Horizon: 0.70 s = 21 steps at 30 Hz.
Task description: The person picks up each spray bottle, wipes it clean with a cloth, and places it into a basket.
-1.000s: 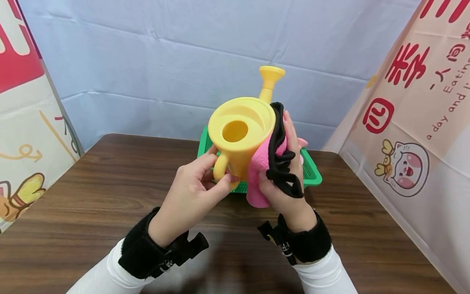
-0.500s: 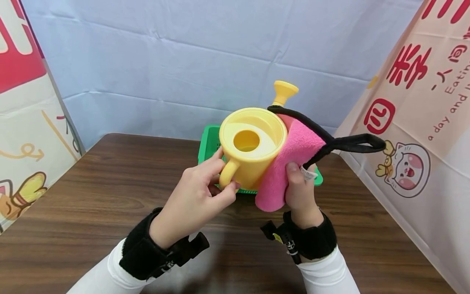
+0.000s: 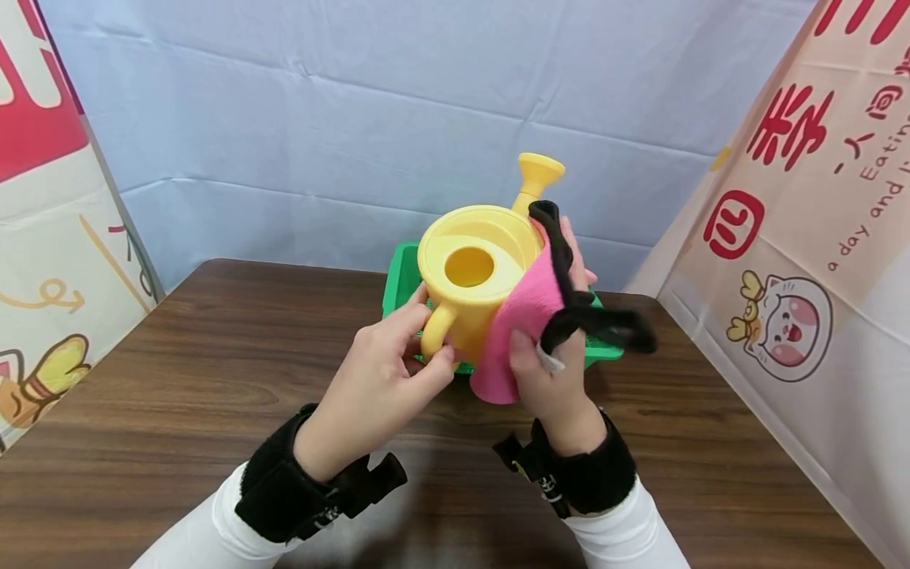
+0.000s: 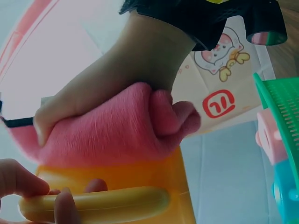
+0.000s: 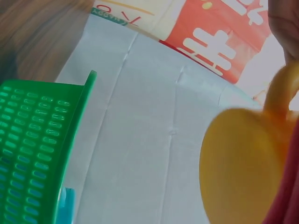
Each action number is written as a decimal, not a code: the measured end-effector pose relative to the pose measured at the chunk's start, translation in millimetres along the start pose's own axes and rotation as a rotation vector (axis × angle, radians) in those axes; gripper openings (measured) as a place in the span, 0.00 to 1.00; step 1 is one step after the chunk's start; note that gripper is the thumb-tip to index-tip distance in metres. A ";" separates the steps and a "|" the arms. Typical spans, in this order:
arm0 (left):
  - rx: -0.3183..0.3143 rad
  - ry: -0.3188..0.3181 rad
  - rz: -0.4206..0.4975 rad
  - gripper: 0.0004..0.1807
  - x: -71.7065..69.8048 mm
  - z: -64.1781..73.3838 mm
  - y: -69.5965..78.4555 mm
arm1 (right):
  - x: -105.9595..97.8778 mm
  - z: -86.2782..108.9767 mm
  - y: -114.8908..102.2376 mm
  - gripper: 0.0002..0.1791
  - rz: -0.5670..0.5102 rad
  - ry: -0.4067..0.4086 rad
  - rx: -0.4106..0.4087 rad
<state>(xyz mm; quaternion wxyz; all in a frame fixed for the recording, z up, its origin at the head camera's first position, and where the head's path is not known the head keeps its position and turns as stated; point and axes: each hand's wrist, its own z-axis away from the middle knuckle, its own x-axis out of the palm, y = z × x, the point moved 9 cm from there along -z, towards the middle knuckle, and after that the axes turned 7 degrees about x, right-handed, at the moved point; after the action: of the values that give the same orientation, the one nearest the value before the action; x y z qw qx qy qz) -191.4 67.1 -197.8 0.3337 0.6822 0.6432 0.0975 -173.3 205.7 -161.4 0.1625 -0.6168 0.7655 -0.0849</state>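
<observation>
A yellow watering can (image 3: 462, 229) is held up in front of me, its spout pointing away and to the right. My left hand (image 3: 387, 356) grips its handle (image 4: 117, 204), fingers and thumb wrapped around it. My right hand (image 3: 554, 371) holds a pink cloth (image 3: 512, 332) with black edging and a black loop (image 3: 611, 325) against the can's right side. In the left wrist view the cloth (image 4: 107, 126) lies bunched along the can's wall under the right hand. The right wrist view shows the can's underside (image 5: 238, 168), with a pink edge of cloth at the right.
Behind the can a green perforated basket (image 3: 401, 276) stands on the dark wooden table (image 3: 213, 356). Pink and blue toy pieces (image 4: 285, 179) show by the basket in the left wrist view. A pale blue sheet (image 3: 320, 142) hangs behind, with printed curtains on both sides.
The can first came lower and right, then shifted slightly back left. My right hand swung outward with the cloth, then back against the can's side. The left hand keeps its grip.
</observation>
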 end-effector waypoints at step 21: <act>0.011 -0.053 -0.136 0.06 6.9 0.6 -0.3 | -2.3 1.7 -13.9 0.38 0.141 0.088 -0.099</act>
<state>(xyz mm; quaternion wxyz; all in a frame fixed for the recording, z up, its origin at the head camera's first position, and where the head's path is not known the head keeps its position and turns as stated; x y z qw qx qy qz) -190.2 73.4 -200.4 0.3527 0.6412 0.6795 0.0529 -159.5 205.0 -158.1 0.1036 -0.5642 0.8168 -0.0622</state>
